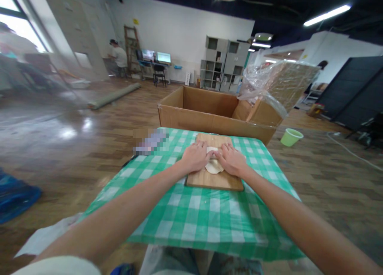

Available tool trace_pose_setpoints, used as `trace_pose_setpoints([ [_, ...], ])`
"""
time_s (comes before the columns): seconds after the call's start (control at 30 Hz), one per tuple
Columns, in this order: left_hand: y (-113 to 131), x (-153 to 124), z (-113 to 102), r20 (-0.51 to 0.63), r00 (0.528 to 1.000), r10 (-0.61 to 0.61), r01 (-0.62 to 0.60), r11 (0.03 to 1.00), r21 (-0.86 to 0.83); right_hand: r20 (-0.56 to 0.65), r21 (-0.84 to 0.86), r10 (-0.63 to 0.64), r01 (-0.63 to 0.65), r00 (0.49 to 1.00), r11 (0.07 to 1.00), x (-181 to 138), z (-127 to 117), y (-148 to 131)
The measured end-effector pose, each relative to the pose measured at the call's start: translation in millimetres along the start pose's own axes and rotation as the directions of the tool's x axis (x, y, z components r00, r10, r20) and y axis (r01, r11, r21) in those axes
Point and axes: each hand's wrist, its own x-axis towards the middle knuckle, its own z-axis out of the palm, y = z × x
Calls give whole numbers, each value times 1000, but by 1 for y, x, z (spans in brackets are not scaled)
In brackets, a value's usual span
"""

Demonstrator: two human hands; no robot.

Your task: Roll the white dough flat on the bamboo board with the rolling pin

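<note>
Left hand (196, 157) and right hand (232, 160) lie palm-down, unclenched, pressing pale dough (213, 167) on a wooden board (214, 180) atop the checked tablecloth (194, 211); the hands hide much of the dough. Beyond, open cardboard box (206, 121): plastic-wrapped slab (279, 83) leans at its right end, interior floor unseen. Green bucket (291, 137): contents indiscernible
</note>
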Motion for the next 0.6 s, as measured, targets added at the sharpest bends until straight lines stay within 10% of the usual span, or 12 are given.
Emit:
trace_pose_setpoints([
  [0.3, 21, -58, -8, -70, 996, 63, -64, 998, -13, -43, -11, -75, 74, 996, 997, -69, -6, -18],
  [0.6, 5, -4, 2, -1, 1000, -31, 31, 998, -63, 112, 77, -93, 84, 989, 993, -6, 2, 17],
])
